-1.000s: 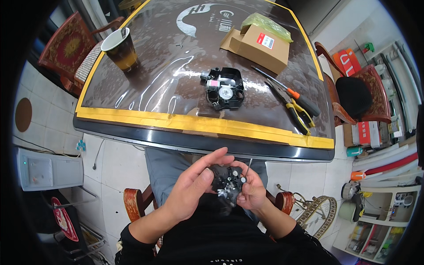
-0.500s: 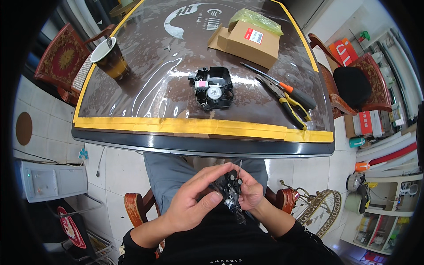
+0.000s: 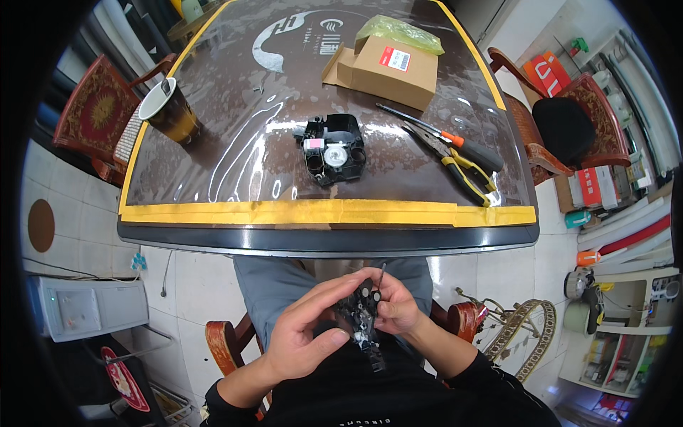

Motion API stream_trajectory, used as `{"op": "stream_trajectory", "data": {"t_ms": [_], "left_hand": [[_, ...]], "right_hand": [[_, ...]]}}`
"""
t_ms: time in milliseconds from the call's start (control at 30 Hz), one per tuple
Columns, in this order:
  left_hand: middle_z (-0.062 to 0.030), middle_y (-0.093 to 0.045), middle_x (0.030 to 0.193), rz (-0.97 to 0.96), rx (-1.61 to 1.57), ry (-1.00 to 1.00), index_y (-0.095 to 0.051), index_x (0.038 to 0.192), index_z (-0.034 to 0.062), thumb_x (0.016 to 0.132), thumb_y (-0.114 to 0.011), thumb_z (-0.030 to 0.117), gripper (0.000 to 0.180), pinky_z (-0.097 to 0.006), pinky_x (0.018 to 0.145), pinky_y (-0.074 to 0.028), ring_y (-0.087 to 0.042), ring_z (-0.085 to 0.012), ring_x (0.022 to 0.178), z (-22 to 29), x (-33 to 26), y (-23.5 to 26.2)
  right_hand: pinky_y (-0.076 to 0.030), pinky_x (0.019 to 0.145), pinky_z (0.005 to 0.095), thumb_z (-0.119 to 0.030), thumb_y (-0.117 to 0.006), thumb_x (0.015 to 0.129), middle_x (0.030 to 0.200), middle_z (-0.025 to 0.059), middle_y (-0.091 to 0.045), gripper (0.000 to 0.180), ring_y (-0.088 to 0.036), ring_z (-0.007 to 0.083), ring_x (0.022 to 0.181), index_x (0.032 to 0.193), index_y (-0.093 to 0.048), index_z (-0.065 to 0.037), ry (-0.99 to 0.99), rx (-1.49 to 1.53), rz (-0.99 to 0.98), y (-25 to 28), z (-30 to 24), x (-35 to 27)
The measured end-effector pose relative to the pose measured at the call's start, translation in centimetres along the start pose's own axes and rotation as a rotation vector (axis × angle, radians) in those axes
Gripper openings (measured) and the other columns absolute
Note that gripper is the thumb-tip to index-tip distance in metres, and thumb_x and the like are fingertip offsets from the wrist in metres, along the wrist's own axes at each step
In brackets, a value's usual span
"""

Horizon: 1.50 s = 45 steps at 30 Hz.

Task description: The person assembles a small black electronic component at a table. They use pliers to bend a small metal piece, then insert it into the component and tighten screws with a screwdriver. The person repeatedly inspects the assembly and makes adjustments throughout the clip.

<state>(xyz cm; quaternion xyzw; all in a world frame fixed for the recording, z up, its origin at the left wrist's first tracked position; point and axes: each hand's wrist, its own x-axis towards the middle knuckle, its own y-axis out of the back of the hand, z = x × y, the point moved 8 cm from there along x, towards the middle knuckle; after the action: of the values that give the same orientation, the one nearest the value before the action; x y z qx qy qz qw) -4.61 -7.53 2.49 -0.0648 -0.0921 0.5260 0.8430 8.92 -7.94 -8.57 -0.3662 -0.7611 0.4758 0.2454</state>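
Above my lap, near the table's front edge, I hold a black mechanical part point(image 3: 360, 313) with two round silvery ends and a clear strip at its bottom. My left hand point(image 3: 307, 326) closes around its left side, fingers over the top and thumb in front. My right hand point(image 3: 400, 304) grips the right side with bent fingers. A thin dark rod point(image 3: 383, 275) stands up beside my right fingers; I cannot tell whether it belongs to the part. On the table ahead lies an open black plastic housing point(image 3: 352, 132) with a pink label and a round silver piece.
Right of the housing lie yellow-black pliers point(image 3: 462, 169) and an orange-black screwdriver point(image 3: 445, 135). Behind them is an open cardboard box point(image 3: 395, 75) with a green plastic bag point(image 3: 402, 34). A paper cup point(image 3: 171, 110) stands left; small screws point(image 3: 259, 89) lie farther back.
The view has shifted slightly, so the table's things sit a little farther left and mostly lower. Both hands keep hold of the part, which has tilted slightly; more of the thin rod shows.
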Motion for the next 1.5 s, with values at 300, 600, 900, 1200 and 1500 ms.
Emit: {"op": "stream_trajectory", "data": {"t_ms": [300, 600, 900, 1200, 1500], "left_hand": [[-0.0256, -0.045, 0.16, 0.232, -0.244, -0.026, -0.035, 0.16, -0.0067, 0.111, -0.053, 0.04, 0.07, -0.043, 0.122, -0.034, -0.047, -0.031, 0.147, -3.0, -1.0, 2.7], [-0.0187, -0.049, 0.154, 0.263, -0.287, -0.004, -0.026, 0.165, 0.0026, 0.108, -0.052, 0.052, 0.08, -0.059, 0.09, -0.063, -0.06, -0.0388, 0.133, -4.8, -2.3, 3.8], [-0.0137, -0.05, 0.154, 0.314, -0.351, -0.028, -0.023, 0.165, 0.002, 0.106, -0.063, 0.042, 0.082, -0.058, 0.089, -0.064, -0.061, -0.0377, 0.13, -6.6, -3.4, 4.5], [-0.0189, -0.04, 0.164, 0.289, -0.009, -0.172, -0.029, 0.166, 0.0041, 0.093, -0.083, 0.029, 0.094, -0.038, 0.101, -0.053, -0.054, -0.0284, 0.137, -7.1, -3.9, 7.4], [-0.0314, -0.029, 0.166, 0.198, 0.439, -0.338, -0.04, 0.162, 0.0091, 0.087, -0.088, 0.028, 0.091, -0.043, 0.113, -0.046, -0.042, -0.0385, 0.15, -4.8, -3.1, 7.0]], "right_hand": [[-0.044, 0.077, 0.0207, -0.016, -0.076, 0.099, 0.124, 0.0056, -0.063, 0.068, -0.055, 0.0066, 0.09, 0.153, -0.037, -0.003, 0.194, -0.374, 0.168, -0.4, -2.0, 0.8], [-0.047, 0.099, 0.0276, -0.009, -0.069, 0.103, 0.132, 0.012, -0.061, 0.062, -0.06, 0.0137, 0.114, 0.153, -0.034, 0.002, 0.353, -0.617, 0.245, -1.4, -3.0, 1.4], [-0.047, 0.102, 0.0289, -0.009, -0.069, 0.103, 0.132, 0.0133, -0.063, 0.062, -0.061, 0.0151, 0.118, 0.153, -0.034, 0.002, 0.367, -0.635, 0.244, -1.6, -2.8, 1.2], [-0.047, 0.101, 0.0277, -0.006, -0.068, 0.103, 0.134, 0.0111, -0.064, 0.062, -0.061, 0.0133, 0.118, 0.154, -0.034, 0.001, 0.304, -0.513, 0.272, -1.6, -2.5, 1.2], [-0.039, 0.063, 0.018, -0.006, -0.068, 0.102, 0.11, 0.004, -0.066, 0.06, -0.05, 0.0031, 0.074, 0.154, -0.036, -0.002, 0.219, -0.445, 0.332, -2.5, -2.1, 1.6]]}}
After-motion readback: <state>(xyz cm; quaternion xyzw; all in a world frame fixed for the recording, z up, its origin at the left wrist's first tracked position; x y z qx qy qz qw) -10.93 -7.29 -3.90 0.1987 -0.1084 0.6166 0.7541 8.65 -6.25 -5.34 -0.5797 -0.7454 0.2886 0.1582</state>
